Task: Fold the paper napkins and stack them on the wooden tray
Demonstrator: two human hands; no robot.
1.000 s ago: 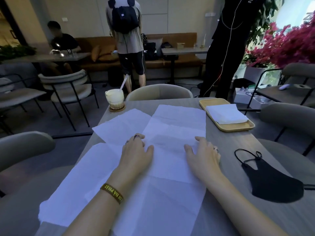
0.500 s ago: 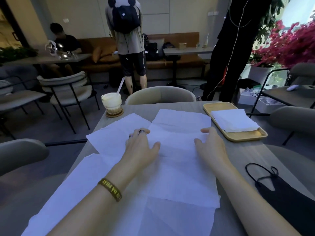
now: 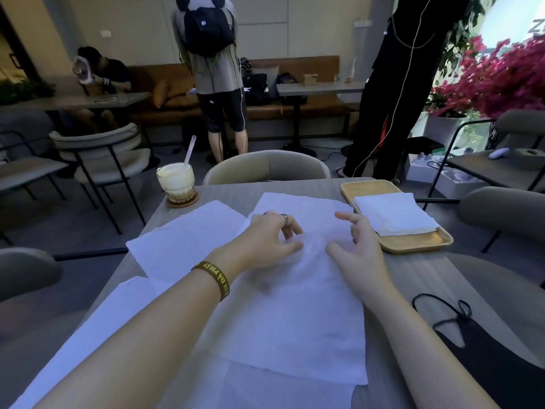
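Napkin [image 3: 295, 305] under half-curled left hand [image 3: 265, 240]

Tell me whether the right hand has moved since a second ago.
Yes. The right hand slid forward, away from the person, and now lies alongside the wooden tray.

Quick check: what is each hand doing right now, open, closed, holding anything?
Left hand: open, fingers loosely curled over the unfolded napkin, gripping nothing.
Right hand: open, fingers relaxed over the same napkin.
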